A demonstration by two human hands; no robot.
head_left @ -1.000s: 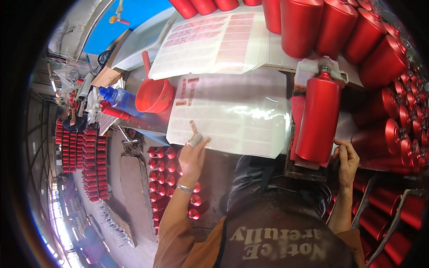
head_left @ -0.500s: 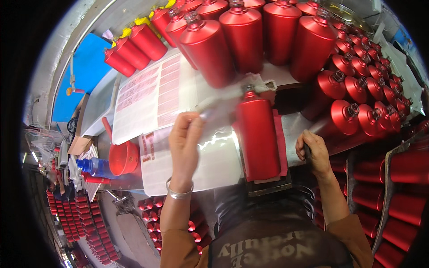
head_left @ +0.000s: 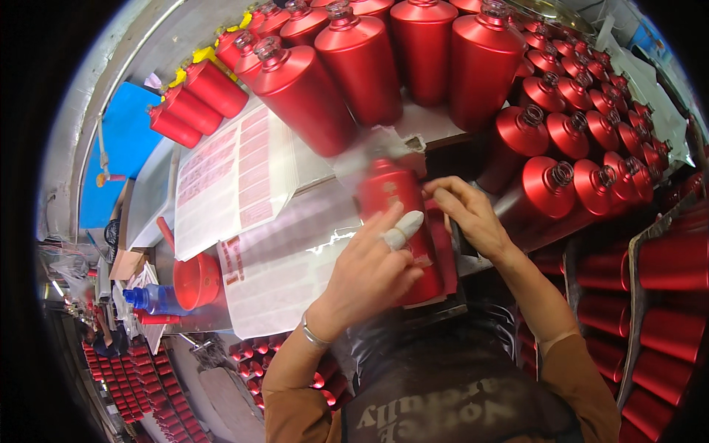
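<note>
Bottle (head_left: pixel 408 195) seemingly gets its label (head_left: pixel 390 190), left hand (head_left: pixel 362 277) spread over it, right hand (head_left: pixel 473 221) beside, grip unclear, next calling for smoothing!

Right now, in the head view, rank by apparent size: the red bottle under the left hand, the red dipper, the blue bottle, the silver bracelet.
Largest to smallest:
1. Red bottle, partly covered by the left hand
2. Red dipper
3. Blue bottle
4. Silver bracelet
</note>
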